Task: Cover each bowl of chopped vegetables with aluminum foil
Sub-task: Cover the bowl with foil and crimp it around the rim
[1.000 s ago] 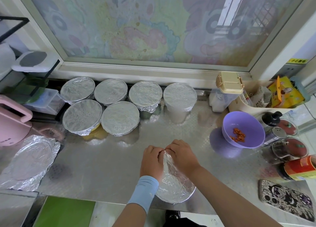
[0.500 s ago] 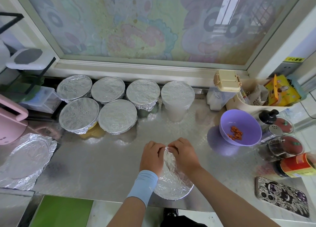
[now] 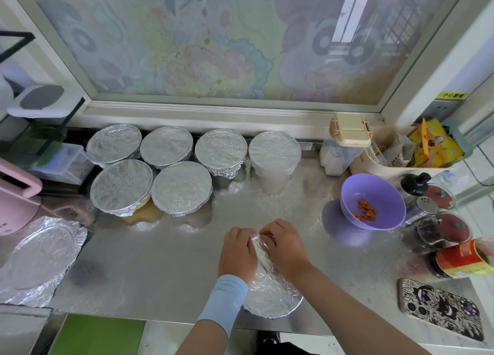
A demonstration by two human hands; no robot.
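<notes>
Most of the upper view is a window [image 3: 213,47] filmed over with faded cartoon figures. Below it runs the steel surface [image 3: 165,261], which carries everything else.

Six foil-covered bowls [image 3: 181,186] stand in a cluster at the back left: four in a row against the sill and two just in front of them, all close together or touching. Each top is stretched flat with the foil crimped down round the rim.

At the left edge of the surface lies a loose foil sheet [image 3: 40,261], crinkled, with a round imprint pressed into it. A pink appliance [image 3: 13,199] stands just behind it.

Near the front edge, well apart from the cluster, sits the bowl being covered [image 3: 270,298], its foil already smoothed over the near side. Both hands rest on its far side. The left hand [image 3: 238,250], with a pale blue sleeve [image 3: 223,301] at the wrist, has its fingers curled over the far rim, gripping the foil there. The right hand [image 3: 286,247], just beside it, pinches the foil edge at the same rim.

To the right stands a purple bowl [image 3: 382,189], uncovered. A patterned phone [image 3: 441,308] lies at the front right. Chopped carrot [image 3: 365,213] sits in the bottom of the purple bowl.
</notes>
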